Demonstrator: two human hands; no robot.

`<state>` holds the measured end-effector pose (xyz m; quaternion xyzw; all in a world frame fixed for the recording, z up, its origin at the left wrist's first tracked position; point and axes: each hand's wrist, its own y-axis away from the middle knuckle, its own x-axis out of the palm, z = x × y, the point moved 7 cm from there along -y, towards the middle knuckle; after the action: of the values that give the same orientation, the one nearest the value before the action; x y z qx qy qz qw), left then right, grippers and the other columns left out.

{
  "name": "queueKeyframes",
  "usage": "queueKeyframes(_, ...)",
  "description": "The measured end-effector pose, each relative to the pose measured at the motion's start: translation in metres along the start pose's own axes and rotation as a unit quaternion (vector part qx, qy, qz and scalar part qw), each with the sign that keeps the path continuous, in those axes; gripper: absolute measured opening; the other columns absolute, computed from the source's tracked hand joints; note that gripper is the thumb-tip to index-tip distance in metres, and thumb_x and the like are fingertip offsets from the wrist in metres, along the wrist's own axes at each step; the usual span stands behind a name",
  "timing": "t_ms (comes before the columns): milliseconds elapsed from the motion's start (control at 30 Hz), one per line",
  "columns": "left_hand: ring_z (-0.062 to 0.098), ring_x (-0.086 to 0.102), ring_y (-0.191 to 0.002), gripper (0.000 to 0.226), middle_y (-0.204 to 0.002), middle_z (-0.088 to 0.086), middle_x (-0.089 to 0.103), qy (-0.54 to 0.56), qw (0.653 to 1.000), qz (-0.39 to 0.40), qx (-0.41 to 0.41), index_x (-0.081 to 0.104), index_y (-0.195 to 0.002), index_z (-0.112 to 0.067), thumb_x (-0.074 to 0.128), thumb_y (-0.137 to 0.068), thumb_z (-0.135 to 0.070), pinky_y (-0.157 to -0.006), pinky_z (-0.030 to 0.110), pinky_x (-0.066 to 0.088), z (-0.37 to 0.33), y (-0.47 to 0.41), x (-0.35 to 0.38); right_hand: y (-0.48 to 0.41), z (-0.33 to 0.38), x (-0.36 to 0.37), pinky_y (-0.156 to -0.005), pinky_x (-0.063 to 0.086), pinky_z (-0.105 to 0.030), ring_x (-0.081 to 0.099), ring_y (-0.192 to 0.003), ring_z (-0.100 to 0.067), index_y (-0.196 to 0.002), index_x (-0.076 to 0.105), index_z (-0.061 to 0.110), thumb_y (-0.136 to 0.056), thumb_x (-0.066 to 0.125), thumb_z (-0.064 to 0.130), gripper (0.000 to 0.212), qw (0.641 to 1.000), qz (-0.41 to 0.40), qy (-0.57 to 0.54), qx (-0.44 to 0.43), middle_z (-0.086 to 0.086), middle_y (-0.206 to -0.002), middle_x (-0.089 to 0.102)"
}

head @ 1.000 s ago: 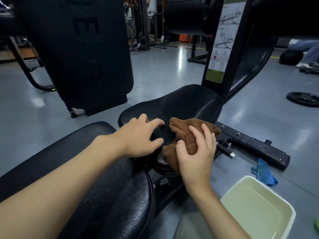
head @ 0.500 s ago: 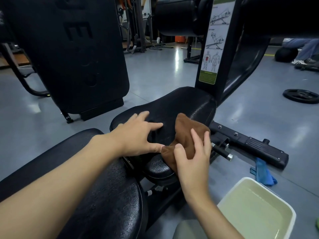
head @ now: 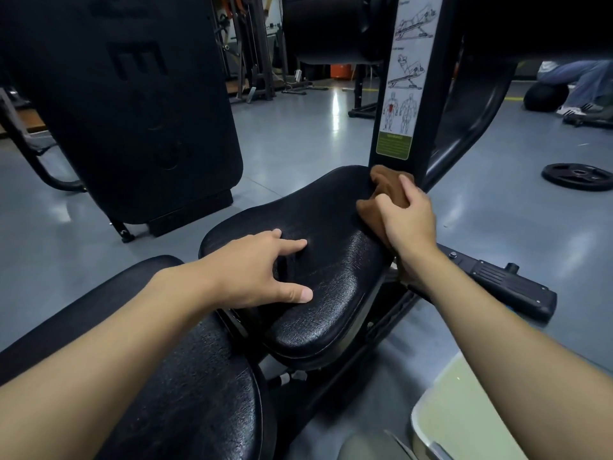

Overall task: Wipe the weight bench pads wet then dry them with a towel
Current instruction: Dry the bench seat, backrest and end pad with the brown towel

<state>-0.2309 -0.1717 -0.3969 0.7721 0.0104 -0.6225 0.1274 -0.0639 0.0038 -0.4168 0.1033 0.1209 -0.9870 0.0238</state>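
The black seat pad [head: 331, 260] of the bench lies in the middle of the view. A longer black back pad [head: 185, 386] runs toward me at the lower left. My right hand [head: 408, 220] grips a brown cloth [head: 374, 207] at the seat pad's far right edge, beside the upright post [head: 428, 94]. On the near left part of the seat pad my left hand [head: 262, 270] rests with fingers spread and holds nothing.
A white basin of water [head: 464, 416] stands on the floor at the lower right. A black frame bar [head: 504, 280] crosses the floor right of the seat. A weight plate [head: 577, 176] lies farther right. A large black padded machine [head: 132, 104] stands at the left.
My right hand has slid the brown cloth from the seat pad's near right side up to its far right edge by the post. My left hand stays on the pad.
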Motion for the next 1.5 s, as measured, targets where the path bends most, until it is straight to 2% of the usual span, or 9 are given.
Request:
queueKeyframes(167, 0.025, 0.012, -0.153, 0.092, -0.167, 0.004, 0.010, -0.008, 1.000, 0.002, -0.004, 0.021, -0.153, -0.048, 0.064, -0.075, -0.072, -0.119, 0.033, 0.012, 0.001, 0.000, 0.002, 0.027, -0.010, 0.002, -0.115, 0.030, -0.034, 0.035, -0.141, -0.017, -0.153, 0.036, 0.031, -0.089, 0.060, 0.036, 0.069, 1.000, -0.006, -0.012, 0.007, 0.003, -0.160, 0.028)
queueKeyframes(333, 0.024, 0.014, -0.152, 0.092, -0.166, 0.006, 0.013, -0.011, 1.000, -0.001, 0.003, 0.022, -0.154, -0.045, 0.064, -0.077, -0.071, -0.118, 0.032, 0.014, 0.000, 0.000, 0.001, 0.102, -0.012, 0.009, -0.106, 0.018, -0.018, 0.021, -0.148, -0.009, -0.150, 0.040, 0.035, -0.091, 0.063, 0.034, 0.064, 0.999, 0.021, -0.039, 0.031, 0.006, -0.166, 0.011)
queueKeyframes(567, 0.023, 0.015, -0.152, 0.086, -0.166, 0.004, 0.013, -0.005, 1.000, -0.008, 0.005, 0.021, -0.153, -0.047, 0.063, -0.081, -0.067, -0.121, 0.039, 0.020, 0.005, 0.001, 0.004, 0.194, -0.006, 0.030, -0.104, 0.024, -0.019, 0.007, -0.151, -0.006, -0.148, 0.025, 0.054, -0.064, 0.053, 0.063, 0.089, 0.999, 0.049, -0.009, -0.004, 0.020, -0.163, -0.010)
queueKeyframes(733, 0.021, 0.029, -0.146, 0.074, -0.161, -0.011, 0.024, 0.026, 0.999, -0.022, 0.008, 0.031, -0.144, -0.058, 0.060, -0.077, -0.075, -0.115, 0.047, 0.031, 0.020, 0.001, -0.001, 0.169, -0.009, 0.025, -0.103, 0.023, -0.017, 0.012, -0.150, -0.005, -0.151, 0.034, 0.040, -0.076, 0.063, 0.051, 0.081, 0.999, 0.051, 0.009, -0.013, 0.020, -0.163, -0.004)
queueKeyframes(800, 0.016, 0.030, -0.145, 0.085, -0.158, -0.017, 0.024, 0.030, 0.999, -0.027, 0.003, 0.032, -0.141, -0.060, 0.052, -0.063, -0.087, -0.113, 0.050, 0.033, 0.025, 0.000, -0.003, 0.157, -0.009, 0.024, -0.103, 0.021, -0.016, 0.014, -0.149, -0.006, -0.151, 0.037, 0.036, -0.081, 0.068, 0.044, 0.077, 0.998, 0.058, 0.023, -0.016, 0.017, -0.164, -0.001)
queueKeyframes(967, 0.020, 0.016, -0.152, 0.095, -0.165, -0.011, 0.009, 0.065, 0.998, -0.016, -0.019, 0.014, -0.137, -0.072, 0.051, -0.054, -0.098, -0.118, 0.050, 0.026, 0.025, -0.005, 0.003, 0.089, -0.008, 0.014, -0.108, 0.015, -0.017, 0.021, -0.148, -0.012, -0.151, 0.041, 0.025, -0.086, 0.070, 0.032, 0.072, 0.996, 0.068, 0.047, -0.015, 0.006, -0.165, 0.005)
queueKeyframes(1167, 0.033, 0.003, -0.152, 0.094, -0.166, -0.005, 0.003, 0.016, 0.999, 0.000, -0.049, 0.005, -0.139, -0.071, 0.049, -0.059, -0.096, -0.115, 0.065, 0.016, 0.009, -0.022, 0.004, 0.001, 0.003, 0.005, -0.110, 0.038, -0.049, 0.044, -0.132, -0.028, -0.145, 0.041, 0.046, -0.064, 0.051, 0.068, 0.084, 0.984, 0.074, 0.160, -0.025, 0.005, -0.154, 0.026)
queueKeyframes(1333, 0.035, -0.002, -0.152, 0.097, -0.166, -0.001, -0.001, 0.010, 0.999, 0.007, -0.053, 0.001, -0.142, -0.069, 0.051, -0.062, -0.093, -0.115, 0.065, 0.011, 0.006, -0.027, 0.005, -0.035, 0.012, 0.008, -0.104, 0.042, -0.045, 0.049, -0.125, -0.023, -0.131, 0.052, 0.054, -0.071, 0.050, 0.066, 0.061, 0.952, 0.142, 0.252, -0.101, 0.011, -0.142, 0.040)
queueKeyframes(1500, 0.038, -0.008, -0.152, 0.099, -0.166, 0.001, -0.005, 0.009, 0.998, 0.016, -0.054, -0.001, -0.142, -0.068, 0.049, -0.061, -0.094, -0.116, 0.067, 0.011, 0.006, -0.032, 0.008, -0.068, 0.031, 0.023, -0.105, 0.042, -0.047, 0.051, -0.124, -0.020, -0.126, 0.048, 0.061, -0.061, 0.040, 0.071, 0.066, 0.892, 0.248, 0.349, -0.145, 0.018, -0.139, 0.048)
